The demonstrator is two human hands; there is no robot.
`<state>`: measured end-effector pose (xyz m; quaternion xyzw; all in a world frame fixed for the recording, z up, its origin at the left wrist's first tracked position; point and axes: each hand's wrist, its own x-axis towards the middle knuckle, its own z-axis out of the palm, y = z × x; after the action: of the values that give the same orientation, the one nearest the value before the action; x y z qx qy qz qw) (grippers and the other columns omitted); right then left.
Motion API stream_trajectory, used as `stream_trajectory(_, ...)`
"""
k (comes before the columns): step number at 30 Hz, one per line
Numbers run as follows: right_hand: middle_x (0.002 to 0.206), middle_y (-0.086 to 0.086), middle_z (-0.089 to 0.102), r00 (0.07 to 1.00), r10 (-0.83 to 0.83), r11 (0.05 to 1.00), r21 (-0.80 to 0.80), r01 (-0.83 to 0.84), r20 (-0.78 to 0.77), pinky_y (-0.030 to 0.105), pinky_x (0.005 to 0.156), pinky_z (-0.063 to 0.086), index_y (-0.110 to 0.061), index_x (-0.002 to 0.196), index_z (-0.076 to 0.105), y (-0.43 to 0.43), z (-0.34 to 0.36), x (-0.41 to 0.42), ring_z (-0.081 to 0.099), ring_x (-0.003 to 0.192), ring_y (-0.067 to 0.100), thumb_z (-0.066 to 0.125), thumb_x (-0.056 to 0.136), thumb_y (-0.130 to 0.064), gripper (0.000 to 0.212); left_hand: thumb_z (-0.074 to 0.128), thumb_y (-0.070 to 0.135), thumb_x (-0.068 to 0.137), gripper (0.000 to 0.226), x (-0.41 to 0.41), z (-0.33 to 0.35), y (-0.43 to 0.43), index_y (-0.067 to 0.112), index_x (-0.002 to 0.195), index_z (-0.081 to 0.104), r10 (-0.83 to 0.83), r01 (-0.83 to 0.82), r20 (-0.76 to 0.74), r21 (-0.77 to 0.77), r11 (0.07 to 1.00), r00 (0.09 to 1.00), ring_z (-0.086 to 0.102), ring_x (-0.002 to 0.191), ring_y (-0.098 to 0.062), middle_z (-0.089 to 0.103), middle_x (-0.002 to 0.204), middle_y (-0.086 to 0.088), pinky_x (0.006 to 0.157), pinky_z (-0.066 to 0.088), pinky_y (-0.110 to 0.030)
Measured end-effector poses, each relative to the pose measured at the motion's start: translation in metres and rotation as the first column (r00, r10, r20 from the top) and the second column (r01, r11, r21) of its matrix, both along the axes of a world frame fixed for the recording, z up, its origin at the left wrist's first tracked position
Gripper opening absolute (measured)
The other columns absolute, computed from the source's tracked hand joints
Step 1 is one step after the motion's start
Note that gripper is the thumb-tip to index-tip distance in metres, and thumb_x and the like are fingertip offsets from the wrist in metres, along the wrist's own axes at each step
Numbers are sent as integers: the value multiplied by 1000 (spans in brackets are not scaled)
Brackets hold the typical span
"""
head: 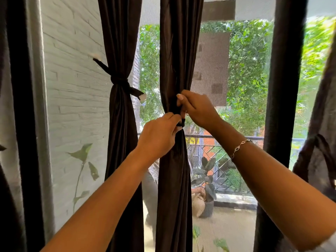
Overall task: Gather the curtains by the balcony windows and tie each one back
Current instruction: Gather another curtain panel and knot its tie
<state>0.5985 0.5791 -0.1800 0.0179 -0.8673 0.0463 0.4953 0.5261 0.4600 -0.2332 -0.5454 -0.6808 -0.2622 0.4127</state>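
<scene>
Two dark brown curtains hang in front of the balcony window. The left curtain is gathered at mid-height by a dark tie-back with white-tipped ends. The middle curtain is bunched at its waist. My left hand and my right hand both pinch a dark tie-back strap wrapped around that bunch, the right hand just above the left. Most of the strap is hidden under my fingers.
A black window frame post stands to the right, another at far left. A further dark curtain hangs at the right edge. Outside are a balcony railing, a potted plant and a white brick wall.
</scene>
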Motion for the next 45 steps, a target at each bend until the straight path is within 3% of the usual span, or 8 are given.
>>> stream_trajectory(5,69,15,63,1000,12,1000,15,-11,-26,19,53,32,2,88,57,-1,-5,2,52,58,18,38,100,-21,32,55,16,91,20,2,18,-1,7,108,51,-236,281,376,-68,957,896,42,57,-9,42,65,7,51,30,-23)
stream_trajectory(10,85,17,63,990,143,969,-202,-139,4,33,72,44,2,102,54,4,-17,13,60,79,27,42,98,-13,20,49,10,94,27,0,26,-4,13,119,40,-286,436,663,-68,897,692,34,45,-8,45,72,1,40,32,-14)
stream_trajectory(13,91,9,66,956,252,846,-444,-294,-151,16,66,44,-5,100,53,2,-40,23,62,79,3,48,92,-2,10,44,9,96,24,-4,22,-4,17,118,39,-283,466,738,-47,884,613,35,44,-8,47,79,2,43,33,-22)
stream_trajectory(18,82,4,65,919,250,533,-748,-395,-307,17,53,46,-17,87,58,-13,-82,21,60,67,5,56,87,-2,15,43,10,97,20,0,18,3,17,114,38,-306,466,749,-4,885,588,39,54,-13,50,88,0,42,37,-21)
stream_trajectory(22,99,5,61,943,235,569,-754,-329,-234,28,70,51,-13,104,55,-19,-91,20,58,85,15,72,78,-15,31,44,12,97,22,3,17,5,18,117,39,-340,501,772,32,865,537,48,64,-14,50,96,1,47,42,-21)
stream_trajectory(28,84,19,62,946,199,616,-718,-323,-254,35,69,46,-14,86,57,-18,-85,25,59,79,24,71,79,-14,16,42,3,96,28,9,14,3,9,123,39,-450,584,776,132,801,442,50,63,-18,50,100,-4,45,44,-21)
stream_trajectory(35,70,3,58,889,327,470,-761,-448,-321,31,67,47,-14,72,51,-8,-81,35,58,68,12,63,85,-11,18,49,-4,90,19,20,-11,9,8,102,59,-542,447,417,309,840,730,51,46,-17,48,96,0,42,50,-30)
stream_trajectory(45,48,-5,52,828,384,349,-766,-541,-410,20,50,38,-13,64,50,-5,-74,45,47,46,7,60,86,-14,24,54,-17,81,20,31,-6,-1,3,81,55,-739,458,533,580,674,411,59,46,-7,55,66,-12,48,56,-27)
